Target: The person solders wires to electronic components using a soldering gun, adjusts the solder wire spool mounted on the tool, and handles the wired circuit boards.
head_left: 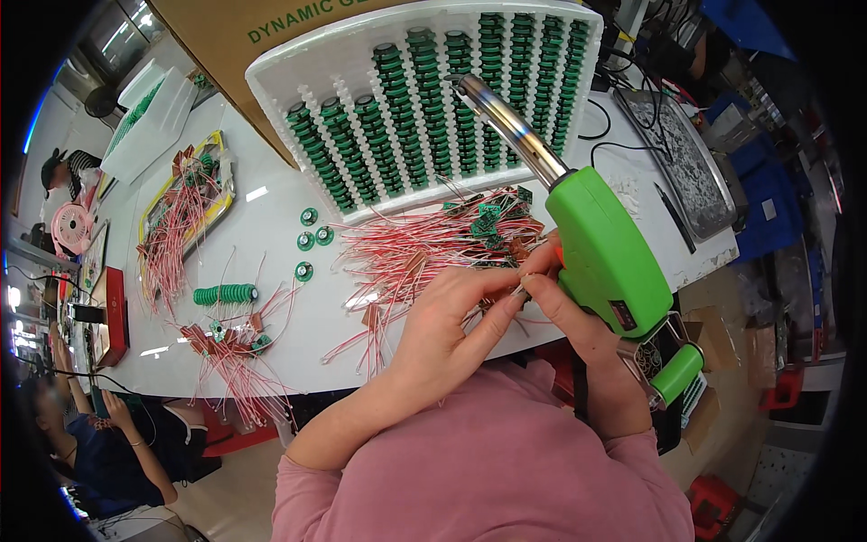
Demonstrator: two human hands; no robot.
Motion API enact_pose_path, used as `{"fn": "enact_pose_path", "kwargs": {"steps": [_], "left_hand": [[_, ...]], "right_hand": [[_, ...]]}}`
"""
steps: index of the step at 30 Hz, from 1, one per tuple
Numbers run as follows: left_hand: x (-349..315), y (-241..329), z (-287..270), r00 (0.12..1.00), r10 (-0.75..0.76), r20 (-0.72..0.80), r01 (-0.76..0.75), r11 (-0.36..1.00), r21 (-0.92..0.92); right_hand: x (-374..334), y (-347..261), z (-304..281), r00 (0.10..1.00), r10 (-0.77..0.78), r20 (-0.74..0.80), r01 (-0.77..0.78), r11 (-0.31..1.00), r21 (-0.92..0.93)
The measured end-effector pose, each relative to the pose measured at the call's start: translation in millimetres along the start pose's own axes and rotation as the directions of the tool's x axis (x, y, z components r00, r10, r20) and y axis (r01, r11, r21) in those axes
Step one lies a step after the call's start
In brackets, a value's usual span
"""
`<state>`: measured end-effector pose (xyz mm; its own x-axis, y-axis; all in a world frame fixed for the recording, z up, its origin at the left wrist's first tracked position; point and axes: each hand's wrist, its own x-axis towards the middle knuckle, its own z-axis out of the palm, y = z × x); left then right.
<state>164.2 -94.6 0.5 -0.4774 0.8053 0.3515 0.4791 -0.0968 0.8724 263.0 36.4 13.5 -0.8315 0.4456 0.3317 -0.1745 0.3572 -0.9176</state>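
A green soldering gun (607, 244) with a metal barrel hangs over the table's front edge, barrel pointing up and left. My right hand (578, 316) is closed beneath and beside it, fingers by its orange trigger; the gun hides most of the grip. The thumb and fingertips of that hand meet those of my left hand (452, 316), which is closed in a pinch. Something small lies between the fingertips, too hidden to name. Just beyond them is a pile of red and white wires (397, 248) with small green circuit boards (486, 221).
A white foam tray (262, 77) with rows of round green parts leans at the back against a cardboard box (212, 45). Loose round parts (304, 271), a green stack (226, 294) and more wire bundles (226, 357) lie left. A metal tray (700, 181) stands right. Another person sits left.
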Motion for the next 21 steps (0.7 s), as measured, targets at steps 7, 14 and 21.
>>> {"fn": "enact_pose_path", "kwargs": {"steps": [7, 14, 21], "left_hand": [[11.3, 1.4, -0.4, 0.997, -0.083, 0.008, 0.083, 0.996, -0.021], [10.4, 5.1, 8.4, 0.961, -0.265, 0.085, 0.278, 0.897, -0.344], [5.2, 14.7, -14.8, 0.947, -0.287, 0.145, 0.321, 0.811, -0.489]], "right_hand": [[-0.7, 2.6, -8.4, 0.991, 0.134, 0.021, -0.136, 0.982, 0.133], [4.1, -5.9, -14.4, 0.979, 0.202, -0.030, -0.198, 0.973, 0.116], [10.4, -5.9, -3.8, 0.995, 0.020, 0.094, -0.042, 0.971, 0.233]]}}
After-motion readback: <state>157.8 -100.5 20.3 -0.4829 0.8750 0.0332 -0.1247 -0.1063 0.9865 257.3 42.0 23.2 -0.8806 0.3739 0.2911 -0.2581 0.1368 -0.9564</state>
